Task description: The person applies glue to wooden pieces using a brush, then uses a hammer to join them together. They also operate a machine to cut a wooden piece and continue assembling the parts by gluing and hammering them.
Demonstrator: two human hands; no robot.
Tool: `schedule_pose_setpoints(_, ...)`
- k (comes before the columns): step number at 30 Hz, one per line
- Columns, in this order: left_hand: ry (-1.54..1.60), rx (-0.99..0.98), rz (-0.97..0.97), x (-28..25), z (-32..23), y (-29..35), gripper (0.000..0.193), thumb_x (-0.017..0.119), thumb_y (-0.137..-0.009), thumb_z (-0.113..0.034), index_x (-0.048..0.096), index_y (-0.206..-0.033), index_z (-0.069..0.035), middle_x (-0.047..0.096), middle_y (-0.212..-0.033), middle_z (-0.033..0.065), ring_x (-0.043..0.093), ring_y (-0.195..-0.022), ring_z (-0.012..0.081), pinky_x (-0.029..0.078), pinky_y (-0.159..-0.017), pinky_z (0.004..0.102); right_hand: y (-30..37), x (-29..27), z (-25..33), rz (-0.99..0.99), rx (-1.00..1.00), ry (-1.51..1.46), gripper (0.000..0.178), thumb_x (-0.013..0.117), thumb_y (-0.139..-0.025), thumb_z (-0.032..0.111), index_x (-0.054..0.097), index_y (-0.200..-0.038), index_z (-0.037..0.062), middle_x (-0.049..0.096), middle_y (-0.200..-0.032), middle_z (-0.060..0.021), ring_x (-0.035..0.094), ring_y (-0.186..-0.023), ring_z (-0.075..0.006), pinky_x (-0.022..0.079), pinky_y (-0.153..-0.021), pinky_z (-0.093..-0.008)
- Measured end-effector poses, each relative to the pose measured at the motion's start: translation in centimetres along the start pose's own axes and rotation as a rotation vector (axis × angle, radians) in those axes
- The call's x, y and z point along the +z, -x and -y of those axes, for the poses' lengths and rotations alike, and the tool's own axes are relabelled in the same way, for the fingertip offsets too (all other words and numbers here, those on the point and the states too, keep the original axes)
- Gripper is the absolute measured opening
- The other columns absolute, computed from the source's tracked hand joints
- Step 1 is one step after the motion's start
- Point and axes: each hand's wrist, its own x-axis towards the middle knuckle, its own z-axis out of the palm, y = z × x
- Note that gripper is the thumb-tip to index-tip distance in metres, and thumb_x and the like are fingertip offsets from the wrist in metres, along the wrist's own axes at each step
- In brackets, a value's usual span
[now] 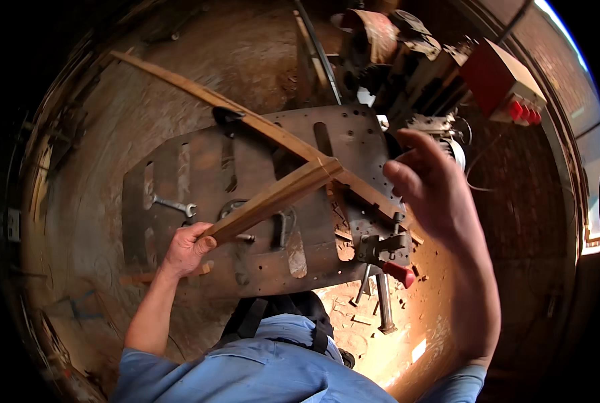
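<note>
Dusty, sawdust-strewn floor surrounds a dark slotted steel machine table (179, 168), where a combination wrench (174, 205) lies flat near a red-handled toggle clamp (387, 258). The left hand (187, 247) has its fingers wrapped around a squared wooden stick (273, 199) angled up over the table, its tip meeting a long thin wooden strip (246, 121). The right hand (429, 191) hovers empty, fingers loosely spread.

person wearing light blue short-sleeved shirt (266, 369), sleeves ending above elbows; forearms showing bare; left hand (187, 247) and right hand (429, 185) going gloveless.
</note>
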Motion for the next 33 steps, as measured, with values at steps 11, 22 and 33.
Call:
schedule_pose_setpoints(11,-0.201,-0.037,-0.204,-7.9,9.1,28.3,0.043,0.068,-0.085,-0.03,0.061,-0.118,-0.003,0.062,-0.107,0.0132,0.058,-0.096,0.0307,0.046,-0.083,0.0407,14.1,32.7,4.0,0.311,0.024,-0.734,0.03,0.052,-0.098,0.021,0.047,-0.117,-0.0017,0.063,-0.101,-0.0187,0.067,-0.082,-0.0275,0.059,-0.068,-0.0365)
schedule_pose_setpoints(22,-0.003,-0.458,-0.45,-22.6,18.4,58.6,0.048,0.067,-0.08,-0.036,0.06,-0.111,-0.001,0.059,-0.103,0.0177,0.056,-0.101,0.0334,0.046,-0.084,0.0401,21.1,67.4,18.7,0.894,-0.124,-0.43,0.021,0.047,-0.097,0.01,0.058,-0.11,-0.0025,0.061,-0.108,-0.0144,0.062,-0.09,-0.0195,0.06,-0.072,-0.0366)
schedule_pose_setpoints(33,-0.014,-0.778,-0.712,-47.5,23.4,65.7,0.051,0.066,-0.08,-0.044,0.058,-0.114,-0.007,0.065,-0.095,0.0178,0.063,-0.09,0.0364,0.049,-0.077,0.0428,17.9,101.8,32.0,1.162,-0.346,-0.35,0.028,0.041,-0.1,0.012,0.064,-0.103,-0.004,0.064,-0.105,-0.0109,0.058,-0.093,-0.0155,0.049,-0.078,-0.031)
